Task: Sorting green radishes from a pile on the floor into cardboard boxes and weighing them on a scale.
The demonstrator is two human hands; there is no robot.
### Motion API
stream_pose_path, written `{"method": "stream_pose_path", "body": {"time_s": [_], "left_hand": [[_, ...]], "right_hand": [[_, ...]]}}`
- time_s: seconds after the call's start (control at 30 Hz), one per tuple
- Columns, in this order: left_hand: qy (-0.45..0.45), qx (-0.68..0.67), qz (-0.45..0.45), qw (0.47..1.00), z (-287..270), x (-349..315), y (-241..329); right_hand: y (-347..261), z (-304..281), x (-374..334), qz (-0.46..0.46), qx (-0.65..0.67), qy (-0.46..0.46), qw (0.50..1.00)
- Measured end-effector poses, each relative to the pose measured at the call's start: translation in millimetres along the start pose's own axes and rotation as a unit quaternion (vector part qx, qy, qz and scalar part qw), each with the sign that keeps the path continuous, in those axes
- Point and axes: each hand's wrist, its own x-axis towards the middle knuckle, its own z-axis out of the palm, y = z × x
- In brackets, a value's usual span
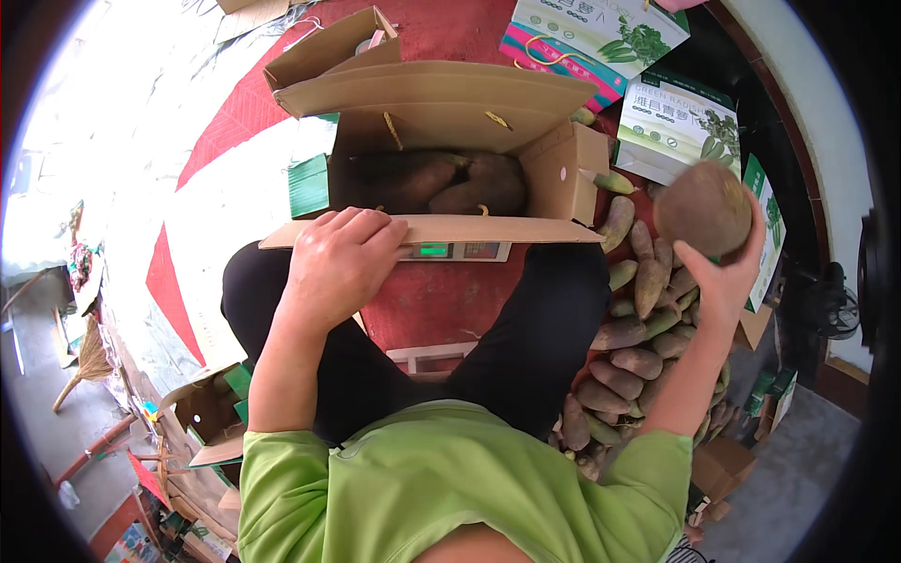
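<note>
My left hand point(340, 258) grips the near flap of an open cardboard box point(554, 169), fingers folded over the flap's edge. Inside the box lie several dark, muddy radishes point(399, 180), and yellow cord loops show on its near and far sides. The box stands on a scale point(466, 251) with a lit green display, mostly covered by the flap. Out to the right, my right hand point(732, 272) holds up a large brownish radish point(702, 211), its thumb below and its fingers mostly hidden behind. That radish is above a heap of loose radishes point(648, 281).
White-and-green printed cartons point(671, 127) stand at the far right. Behind the open box is a smaller cardboard box point(333, 47). Another open carton point(211, 413) sits left of my knee, and a straw broom point(91, 357) lies further left. A fan point(831, 300) stands by the right wall.
</note>
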Motion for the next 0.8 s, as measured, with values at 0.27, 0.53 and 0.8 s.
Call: {"method": "stream_pose_path", "body": {"time_s": [0.27,0.53,0.8], "left_hand": [[-0.003,-0.02,-0.011,1.0,-1.5,-6.4,-4.5],[-0.01,-0.043,-0.017,0.999,0.2,-3.2,-6.3],[-0.012,-0.03,-0.008,0.999,1.2,-5.2,-9.9]], "right_hand": [[-51.2,149.6,53.9,-0.172,-0.106,-0.38,0.902],[-48.1,289.5,47.0,-0.146,-0.241,-0.599,0.75],[-33.3,361.0,33.8,-0.115,-0.207,-0.643,0.729]]}}
